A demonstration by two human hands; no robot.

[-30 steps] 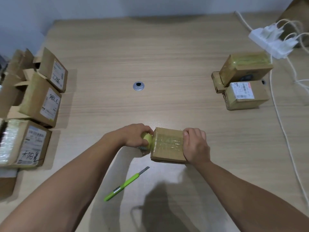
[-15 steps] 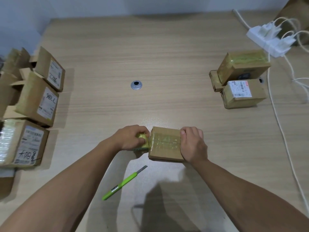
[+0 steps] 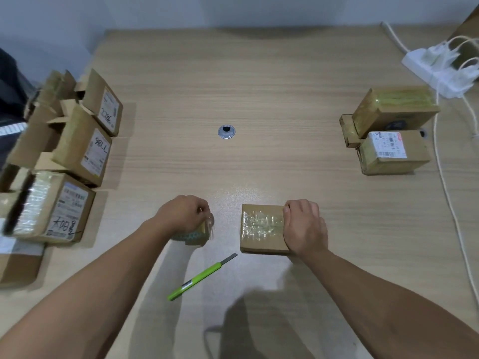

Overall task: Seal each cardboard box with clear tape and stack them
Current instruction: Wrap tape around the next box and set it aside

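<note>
A small cardboard box point(image 3: 260, 229) with clear tape across its top lies on the wooden table point(image 3: 259, 86) in front of me. My right hand point(image 3: 303, 225) grips its right end, thumb on the top edge. My left hand point(image 3: 185, 216) holds the roll of clear tape point(image 3: 197, 233) a short way left of the box, apart from it. A stack of taped boxes point(image 3: 391, 130) stands at the right. Several open boxes point(image 3: 77, 141) sit along the left edge.
A green utility knife point(image 3: 201, 277) lies on the table near me, blade pointing at the box. A metal grommet point(image 3: 226, 131) marks the table's middle. A white power strip point(image 3: 438, 71) with plugs and cables point(image 3: 451, 203) runs down the right side.
My left hand has pulled the tape roll leftward, away from the box it was touching. My right hand has kept its hold on the box.
</note>
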